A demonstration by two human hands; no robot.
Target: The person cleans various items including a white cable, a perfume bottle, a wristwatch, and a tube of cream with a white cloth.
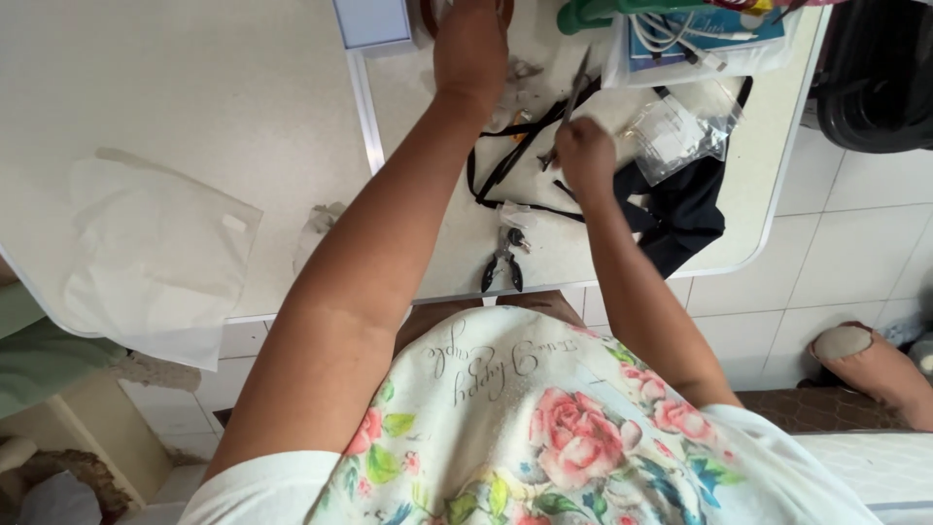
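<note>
My right hand (584, 154) is closed around a thin metal tool (570, 102) that points up and away over the white table (292, 117). My left hand (471, 44) reaches to the table's far edge, its fingers cut off by the top of the frame, so what it touches is hidden. Between the hands lie black straps (501, 165) and a small heap of bits. Small black-handled pliers (503, 262) lie near the front edge, below my right hand.
A clear plastic bag (155, 253) hangs over the table's left front edge. Small clear bags (680, 131) and black cloth (685, 209) lie at the right, a bag with white cables (695, 39) behind. A white box (372, 21) stands at the back. Someone's foot (865, 365) rests on tiled floor.
</note>
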